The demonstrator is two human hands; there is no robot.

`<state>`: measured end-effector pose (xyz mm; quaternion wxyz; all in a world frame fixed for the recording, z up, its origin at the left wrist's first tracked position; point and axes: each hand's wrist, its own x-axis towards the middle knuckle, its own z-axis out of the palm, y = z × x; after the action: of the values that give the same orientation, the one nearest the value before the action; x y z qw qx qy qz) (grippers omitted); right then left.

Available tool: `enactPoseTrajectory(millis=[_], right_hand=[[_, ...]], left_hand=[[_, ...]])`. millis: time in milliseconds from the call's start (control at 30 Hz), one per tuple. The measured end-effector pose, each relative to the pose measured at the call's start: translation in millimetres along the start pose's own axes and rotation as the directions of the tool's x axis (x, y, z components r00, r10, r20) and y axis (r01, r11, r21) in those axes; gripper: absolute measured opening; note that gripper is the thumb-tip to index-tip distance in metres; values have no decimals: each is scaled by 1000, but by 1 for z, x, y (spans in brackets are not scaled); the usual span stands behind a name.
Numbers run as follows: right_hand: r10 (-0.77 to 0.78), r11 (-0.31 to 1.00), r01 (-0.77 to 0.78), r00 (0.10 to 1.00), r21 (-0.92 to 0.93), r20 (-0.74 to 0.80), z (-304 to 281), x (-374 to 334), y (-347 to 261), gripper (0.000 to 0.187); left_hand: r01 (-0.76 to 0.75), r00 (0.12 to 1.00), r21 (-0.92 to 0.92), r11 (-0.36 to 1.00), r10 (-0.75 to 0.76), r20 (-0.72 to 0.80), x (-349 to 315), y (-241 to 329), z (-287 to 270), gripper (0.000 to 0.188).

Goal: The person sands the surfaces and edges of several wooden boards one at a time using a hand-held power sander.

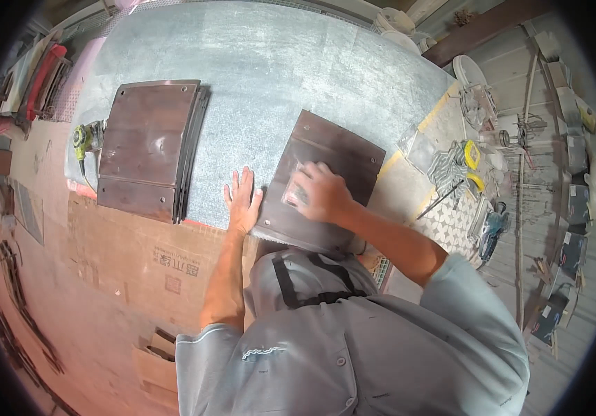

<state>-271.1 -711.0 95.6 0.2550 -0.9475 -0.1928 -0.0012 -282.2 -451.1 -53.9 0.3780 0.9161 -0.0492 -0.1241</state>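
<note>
A dark brown square panel [343, 149] with holes at its corners lies turned at an angle on the grey-blue table [256, 90], close to my body. My right hand [322, 193] presses down on it, fingers curled over a small pale, partly see-through piece [292, 193] whose kind I cannot make out. Beside the panel's left edge, my left hand [244, 202] lies on the tabletop with fingers spread, its thumb by the edge. It holds nothing. Farther left stands a stack of similar brown panels [149, 142], with holes at the corners.
A green-yellow power tool [87, 141] with a cord lies left of the stack. At the right are a striped cloth [448, 170], a yellow-handled tool [473, 156] and a blue power tool [494, 229]. Brown cardboard [152, 249] hangs along the table's front.
</note>
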Motion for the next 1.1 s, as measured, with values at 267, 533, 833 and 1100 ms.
enactPoseTrajectory(millis=[267, 533, 833, 1100], right_hand=[[-6, 1000, 6, 1000, 0, 7, -9, 31, 32, 43], [210, 968, -221, 973, -116, -100, -76, -35, 122, 54], [53, 997, -46, 992, -66, 113, -26, 144, 88, 54], [65, 997, -65, 998, -34, -8, -94, 30, 189, 45]], left_hand=[[-46, 993, 243, 969, 70, -91, -13, 20, -2, 104], [17, 1000, 350, 937, -12, -17, -5, 30, 1, 130], [44, 999, 270, 962, -41, -17, -4, 30, 0, 123], [30, 998, 237, 971, -17, -60, -4, 27, 4, 123]])
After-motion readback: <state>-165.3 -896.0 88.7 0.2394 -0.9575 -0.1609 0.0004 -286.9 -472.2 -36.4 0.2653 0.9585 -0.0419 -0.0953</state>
